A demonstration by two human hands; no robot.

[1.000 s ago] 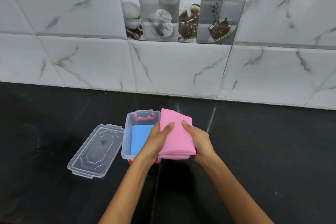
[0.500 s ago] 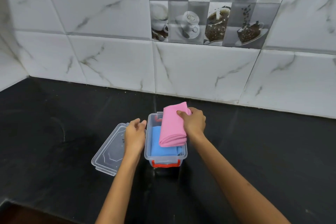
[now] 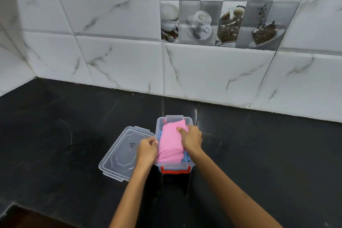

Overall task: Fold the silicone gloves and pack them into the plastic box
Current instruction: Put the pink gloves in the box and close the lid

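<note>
Folded pink silicone glove (image 3: 170, 142) in clear plastic box (image 3: 191, 163) over blue glove (image 3: 185, 157), right hand (image 3: 191, 139) pinching it, left hand (image 3: 147, 151) gripping box's left rim, black bench (image 3: 55, 135)

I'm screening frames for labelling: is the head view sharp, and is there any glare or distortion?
Head view: slightly soft, though the pink glove, plastic box and both hands remain readable; pale reflected streaks on the black counter behind the box; wide-angle bending of the wall tile lines.

My right hand (image 3: 191, 139) presses a folded pink silicone glove (image 3: 169, 144) into the clear plastic box (image 3: 174, 166) over a blue glove (image 3: 185, 158); my left hand (image 3: 147, 151) grips the box's left rim, its lid (image 3: 121, 153) lying alongside on the black countertop (image 3: 55, 135).
</note>
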